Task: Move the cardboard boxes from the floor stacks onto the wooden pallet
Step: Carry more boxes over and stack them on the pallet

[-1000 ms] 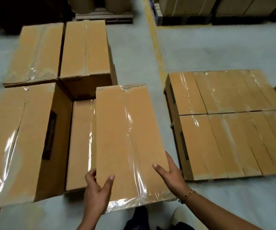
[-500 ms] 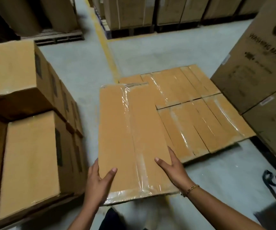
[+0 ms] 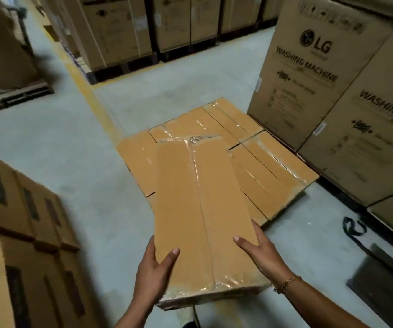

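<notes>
Mid-carry: holding a long, flat, film-wrapped cardboard box [image 3: 202,209] by its near end, raised clear of the floor [image 3: 84,150] and aimed at the layer of boxes [image 3: 273,166] already laid ahead. Gripping the near left corner with the left hand [image 3: 154,275], thumb on top and fingers curled round the edge. Gripping the right edge the same way with the right hand [image 3: 259,254], so both hands clamped on the one box. Overlapping the laid layer at the far end in this view, though impossible to tell whether touching it or hovering above. No sight of the wooden pallet itself (presumably buried under that layer). Judging by the floor stacks [image 3: 25,233] at the left, with several boxes in them, well short of finished. Next, most likely: stepping closer, lowering the far end first, squaring the box with the seams below, then drawing both hands out from under. Worth minding the tall washing machine cartons [image 3: 309,67] just beside the layer on the right, and the slick film under the thumbs.
</notes>
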A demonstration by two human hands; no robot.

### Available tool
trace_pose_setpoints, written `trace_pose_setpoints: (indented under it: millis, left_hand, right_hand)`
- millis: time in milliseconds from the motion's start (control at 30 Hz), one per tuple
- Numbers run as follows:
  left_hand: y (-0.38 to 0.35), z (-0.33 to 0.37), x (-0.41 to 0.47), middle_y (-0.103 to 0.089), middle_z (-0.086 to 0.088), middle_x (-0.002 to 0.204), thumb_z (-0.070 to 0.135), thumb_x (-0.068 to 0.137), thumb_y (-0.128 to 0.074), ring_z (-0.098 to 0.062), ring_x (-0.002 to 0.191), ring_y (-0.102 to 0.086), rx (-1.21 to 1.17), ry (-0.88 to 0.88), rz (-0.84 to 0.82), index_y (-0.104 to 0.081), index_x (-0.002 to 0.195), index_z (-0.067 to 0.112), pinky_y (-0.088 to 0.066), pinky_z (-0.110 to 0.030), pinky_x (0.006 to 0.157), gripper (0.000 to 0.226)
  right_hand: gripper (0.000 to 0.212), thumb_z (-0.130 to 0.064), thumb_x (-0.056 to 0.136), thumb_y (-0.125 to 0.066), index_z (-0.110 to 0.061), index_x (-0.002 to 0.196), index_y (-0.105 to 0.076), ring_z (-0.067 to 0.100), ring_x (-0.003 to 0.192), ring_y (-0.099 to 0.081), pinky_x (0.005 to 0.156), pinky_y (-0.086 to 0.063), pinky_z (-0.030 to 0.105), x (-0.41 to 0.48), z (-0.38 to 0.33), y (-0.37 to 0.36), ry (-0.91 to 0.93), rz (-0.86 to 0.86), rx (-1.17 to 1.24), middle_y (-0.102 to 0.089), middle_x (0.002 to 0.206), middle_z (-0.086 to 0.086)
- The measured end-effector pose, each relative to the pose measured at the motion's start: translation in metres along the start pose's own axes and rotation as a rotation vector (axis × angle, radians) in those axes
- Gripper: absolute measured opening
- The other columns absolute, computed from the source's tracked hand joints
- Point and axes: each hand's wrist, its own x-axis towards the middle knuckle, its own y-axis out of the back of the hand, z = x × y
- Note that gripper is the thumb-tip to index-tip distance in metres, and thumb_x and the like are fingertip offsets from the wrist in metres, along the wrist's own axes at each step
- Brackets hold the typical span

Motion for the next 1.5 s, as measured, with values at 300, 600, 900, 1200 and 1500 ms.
trace_pose_setpoints:
  millis: [300,600,900,1200,1500]
  left_hand:
    - [-0.069,0.074,0.079,-0.049,0.01,0.149,0.061,0.087,-0.068,-0.019,0.137,-0.049,0.125,-0.084,-0.104,-0.033,0.157,0.029,-0.043,-0.038,0.107,0.085]
    - [-0.214,0.138,0.144,-0.033,-0.008,0.164,0.055,0.089,-0.071,-0.026,0.145,-0.039,0.122,-0.037,-0.049,-0.021,0.162,0.023,-0.036,-0.033,0.1,0.094]
    - [-0.389,0.225,0.166,-0.03,-0.01,0.164,0.049,0.091,-0.069,-0.027,0.15,-0.032,0.051,0.092,0.083,-0.021,0.162,0.021,-0.034,-0.041,0.112,0.09]
    - [-0.466,0.29,0.197,-0.039,-0.012,0.159,0.048,0.091,-0.072,-0.017,0.124,-0.047,0.025,0.062,0.151,-0.023,0.162,0.017,-0.03,-0.027,0.097,0.091]
    - [-0.551,0.334,0.236,-0.027,-0.007,0.166,0.056,0.089,-0.068,-0.026,0.149,-0.033,0.033,0.082,0.237,-0.018,0.162,0.023,-0.032,-0.034,0.109,0.095]
  right_hand:
    - [0.079,-0.057,0.082,-0.077,-0.039,0.151,-0.042,0.011,0.129,-0.055,0.112,-0.045,0.039,0.068,-0.015,0.071,-0.065,0.122,0.039,-0.059,0.139,-0.016]
    - [0.098,-0.062,0.079,-0.076,-0.032,0.159,-0.029,0.012,0.141,-0.038,0.114,-0.034,0.031,0.19,-0.016,0.203,-0.055,0.06,0.016,-0.041,0.153,-0.014]
    - [0.076,-0.037,0.093,-0.073,-0.032,0.155,-0.031,0.0,0.124,-0.038,0.098,-0.03,0.017,0.314,-0.035,0.381,-0.013,-0.074,-0.117,-0.04,0.131,-0.024]
    - [0.089,-0.052,0.088,-0.073,-0.029,0.16,-0.026,0.018,0.147,-0.035,0.109,-0.03,0.025,0.388,-0.052,0.462,0.03,-0.105,-0.244,-0.038,0.16,-0.006]
    - [0.079,-0.047,0.089,-0.074,-0.031,0.155,-0.035,0.008,0.127,-0.051,0.103,-0.039,0.026,0.478,-0.06,0.538,0.09,-0.22,-0.229,-0.053,0.135,-0.017]
